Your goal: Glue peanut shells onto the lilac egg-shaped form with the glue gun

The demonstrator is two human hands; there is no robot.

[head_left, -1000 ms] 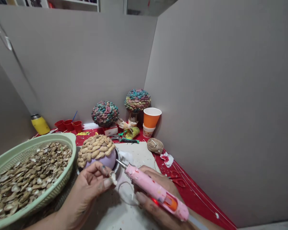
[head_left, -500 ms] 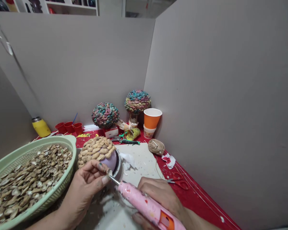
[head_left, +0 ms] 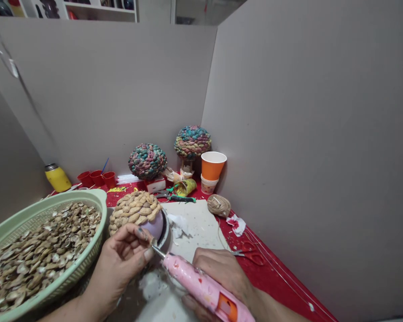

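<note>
My right hand (head_left: 223, 270) is wrapped round a pink hot glue gun (head_left: 196, 284), whose metal nozzle points up and to the left. Pinched between thumb and fingers of my left hand (head_left: 122, 257) is a small peanut shell (head_left: 153, 242), mostly hidden, with the nozzle tip at it. Just beyond the left fingers sits a ball (head_left: 134, 209) covered on top with peanut shells, its lilac surface bare at the lower right. The ball rests in a dark-lined round holder (head_left: 168, 232). Left of my left hand stands a green basket (head_left: 99, 250) of loose shells.
Two painted shell-covered balls (head_left: 147, 161) stand at the back. Near them are an orange cup (head_left: 214, 167), pliers (head_left: 181, 199) and red cups (head_left: 96, 178). Twine (head_left: 219, 205) and red scissors (head_left: 251, 255) lie at right. Grey partitions (head_left: 305, 134) enclose the table.
The glue gun has shifted slightly left and down, its nozzle still at the shell. My left thumb and fingers have moved very little.
</note>
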